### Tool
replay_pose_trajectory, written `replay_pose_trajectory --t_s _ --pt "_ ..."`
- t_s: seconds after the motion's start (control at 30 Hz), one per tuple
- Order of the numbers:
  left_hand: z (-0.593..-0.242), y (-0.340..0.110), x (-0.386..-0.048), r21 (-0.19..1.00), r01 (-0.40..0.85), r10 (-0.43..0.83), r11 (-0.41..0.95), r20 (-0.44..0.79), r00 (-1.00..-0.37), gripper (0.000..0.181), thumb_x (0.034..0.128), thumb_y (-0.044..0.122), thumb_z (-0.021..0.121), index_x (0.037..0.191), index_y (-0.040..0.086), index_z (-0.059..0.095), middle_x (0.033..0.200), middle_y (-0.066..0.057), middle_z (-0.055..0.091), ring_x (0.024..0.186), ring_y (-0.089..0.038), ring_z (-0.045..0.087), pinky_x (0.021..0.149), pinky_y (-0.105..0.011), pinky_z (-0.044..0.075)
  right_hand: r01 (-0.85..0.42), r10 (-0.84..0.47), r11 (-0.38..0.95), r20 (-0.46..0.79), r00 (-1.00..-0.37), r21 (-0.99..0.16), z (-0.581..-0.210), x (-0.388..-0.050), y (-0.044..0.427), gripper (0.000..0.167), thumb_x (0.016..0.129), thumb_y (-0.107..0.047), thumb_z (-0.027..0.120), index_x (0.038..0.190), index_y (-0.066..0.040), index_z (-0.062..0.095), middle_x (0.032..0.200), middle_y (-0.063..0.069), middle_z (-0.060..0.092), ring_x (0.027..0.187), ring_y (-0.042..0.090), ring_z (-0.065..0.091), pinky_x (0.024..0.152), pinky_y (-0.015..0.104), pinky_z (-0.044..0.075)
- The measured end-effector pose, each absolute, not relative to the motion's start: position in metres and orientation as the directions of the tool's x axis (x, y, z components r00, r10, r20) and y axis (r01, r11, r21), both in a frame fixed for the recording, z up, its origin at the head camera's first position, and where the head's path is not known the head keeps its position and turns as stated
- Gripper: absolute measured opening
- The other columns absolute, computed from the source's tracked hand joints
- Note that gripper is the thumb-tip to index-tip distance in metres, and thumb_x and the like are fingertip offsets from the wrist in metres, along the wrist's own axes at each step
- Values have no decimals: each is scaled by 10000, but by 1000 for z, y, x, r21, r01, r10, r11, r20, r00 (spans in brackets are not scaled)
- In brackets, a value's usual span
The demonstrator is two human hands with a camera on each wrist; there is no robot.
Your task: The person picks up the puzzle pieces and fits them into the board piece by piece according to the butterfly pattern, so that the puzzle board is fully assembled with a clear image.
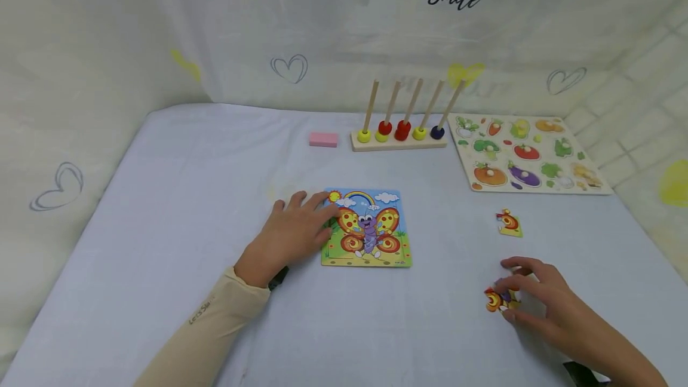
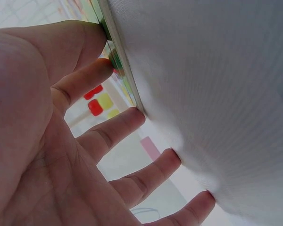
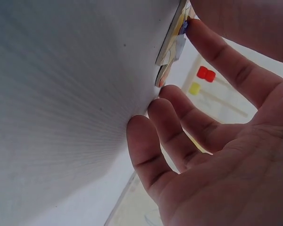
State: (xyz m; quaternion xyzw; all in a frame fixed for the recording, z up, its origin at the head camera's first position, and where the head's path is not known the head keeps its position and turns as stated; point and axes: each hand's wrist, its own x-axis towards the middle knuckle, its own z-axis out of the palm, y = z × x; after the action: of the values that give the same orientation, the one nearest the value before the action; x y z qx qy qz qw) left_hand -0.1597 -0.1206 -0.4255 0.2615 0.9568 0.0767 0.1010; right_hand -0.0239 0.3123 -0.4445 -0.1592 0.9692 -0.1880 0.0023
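In the head view a square butterfly puzzle board (image 1: 368, 196) lies flat on the white cloth. My left hand (image 1: 294, 229) rests at its left side with fingers spread; the thumb and index finger touch the board's edge, the other fingertips the cloth, as the left wrist view shows. To the right, my right hand (image 1: 548, 300) reaches over small colourful puzzle pieces (image 1: 493, 301) on the cloth. Its index fingertip touches a puzzle piece (image 3: 169, 49) from above, while the other fingertips rest on the cloth. Another puzzle piece (image 1: 510, 224) lies farther back, apart from the hand.
A wooden peg stand (image 1: 400, 145) with coloured beads stands at the back. Left of it lies a pink block (image 1: 323, 140). At the back right is a vegetable puzzle board (image 1: 543, 190). A printed curtain (image 1: 242, 28) hangs behind the table.
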Motion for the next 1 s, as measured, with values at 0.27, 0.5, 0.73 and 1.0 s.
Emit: replay_pose_trajectory --t_s 0.27,0.5,0.73,1.0 --pt "-426 -121 -160 200 482 514 853 -159 -843 442 1101 349 615 1534 266 577 1674 -84 410 1501 -463 366 1101 -717 389 -350 -340 861 94 -936 -368 -444 -24 310 507 730 -71 982 1044 -360 706 1233 -8 596 1157 181 474 929 62 276" --pt "-425 -122 -160 200 497 527 844 -139 -839 431 1096 361 627 1515 272 584 1663 -77 423 1488 -466 380 1090 -710 398 -366 -345 851 124 -930 -376 -440 -26 311 531 739 -52 973 1104 -350 728 1089 -200 619 952 13 539 799 87 423" --pt "-425 -124 -161 209 498 531 842 -153 -833 479 1081 427 643 1532 286 567 1687 -57 393 1506 -460 356 1108 -703 386 -293 -278 837 102 -955 -463 -436 -28 306 443 810 76 881 1172 -136 738 921 -181 621 794 34 525 643 182 424" --pt "-423 -124 -162 209 488 526 847 -206 -825 565 1055 497 655 1572 302 537 1720 -49 339 1537 -432 307 1141 -688 351 -325 -322 750 112 -940 -576 -434 -35 298 349 889 81 816 1096 -187 731 857 -158 655 737 55 571 617 187 435"
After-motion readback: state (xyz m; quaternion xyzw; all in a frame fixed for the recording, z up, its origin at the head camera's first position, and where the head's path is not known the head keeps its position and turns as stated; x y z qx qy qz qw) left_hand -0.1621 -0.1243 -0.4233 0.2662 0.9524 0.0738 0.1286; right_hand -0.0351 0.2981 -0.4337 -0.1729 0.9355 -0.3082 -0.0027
